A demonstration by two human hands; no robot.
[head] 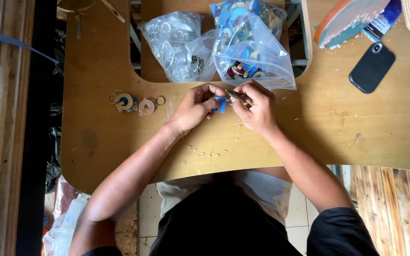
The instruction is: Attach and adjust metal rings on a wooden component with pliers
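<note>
Two hands meet at the table's middle: the left hand (193, 106) pinches a small blue piece (220, 104), the right hand (258, 108) grips slim pliers (237, 96) at it. Best kept steady, low over the table (337, 118), near the bag of coloured pieces (252, 42).

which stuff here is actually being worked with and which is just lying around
In use:
left hand pinching a small blue piece
right hand gripping small pliers

Lying about:
black phone
two clear bags, metal rings and coloured pieces
ringed pieces
</note>
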